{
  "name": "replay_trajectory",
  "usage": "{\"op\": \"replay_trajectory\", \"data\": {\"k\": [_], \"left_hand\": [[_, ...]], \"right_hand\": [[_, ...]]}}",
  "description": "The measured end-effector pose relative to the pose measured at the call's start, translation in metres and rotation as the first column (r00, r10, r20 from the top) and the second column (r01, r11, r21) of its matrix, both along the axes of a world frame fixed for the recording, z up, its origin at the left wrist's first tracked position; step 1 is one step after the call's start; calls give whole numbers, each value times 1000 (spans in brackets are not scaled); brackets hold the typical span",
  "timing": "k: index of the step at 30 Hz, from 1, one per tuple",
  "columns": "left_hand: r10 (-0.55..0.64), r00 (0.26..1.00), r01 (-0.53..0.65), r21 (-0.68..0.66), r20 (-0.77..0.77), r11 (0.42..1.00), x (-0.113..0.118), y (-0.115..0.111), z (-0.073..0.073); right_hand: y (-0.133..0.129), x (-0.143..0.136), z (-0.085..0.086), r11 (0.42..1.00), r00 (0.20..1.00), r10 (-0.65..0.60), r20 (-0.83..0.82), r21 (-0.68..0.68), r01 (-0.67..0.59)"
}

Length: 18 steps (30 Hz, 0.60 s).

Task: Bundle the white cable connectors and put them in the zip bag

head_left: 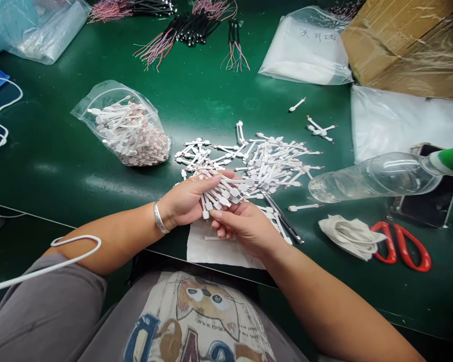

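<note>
A bunch of short white cables (226, 191) with plug ends lies in my left hand (183, 201), whose thumb closes over them. My right hand (249, 226) is at the lower side of the bunch, thumb and fingers pinched at a plug end; its fingertips are partly hidden. Behind both hands spreads a loose pile of the same white cables (274, 161). A white paper sheet (226, 254) lies under the hands at the table's edge, with a single cable on it. Beside my right hand rests a slim metal tool, perhaps tweezers (283, 216).
A clear bag full of white cables (132, 130) stands left of the pile. To the right lie a plastic bottle (373, 176), red-handled scissors (403, 246), a crumpled cloth (351, 236) and a phone (426, 201). Black cable bundles (192, 27) lie at the back.
</note>
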<state>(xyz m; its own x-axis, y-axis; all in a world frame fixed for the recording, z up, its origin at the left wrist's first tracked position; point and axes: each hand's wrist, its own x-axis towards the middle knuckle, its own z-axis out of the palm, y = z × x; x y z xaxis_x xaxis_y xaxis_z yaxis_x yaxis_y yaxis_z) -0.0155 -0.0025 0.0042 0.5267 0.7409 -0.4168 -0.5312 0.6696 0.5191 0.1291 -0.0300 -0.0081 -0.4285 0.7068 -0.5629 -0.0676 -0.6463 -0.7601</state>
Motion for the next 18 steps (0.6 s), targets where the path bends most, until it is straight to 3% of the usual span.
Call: {"op": "replay_trajectory", "data": {"k": [12, 15, 18], "left_hand": [[21, 999, -20, -31, 25, 999, 0, 1, -2], [61, 998, -60, -29, 24, 998, 0, 2, -3], [77, 997, -77, -9, 31, 997, -1, 4, -3]], "right_hand": [[1, 4, 1, 997, 996, 82, 36, -4, -82], [5, 14, 13, 959, 957, 269, 110, 57, -276], [6, 36, 31, 850, 870, 488, 73, 185, -493]]}}
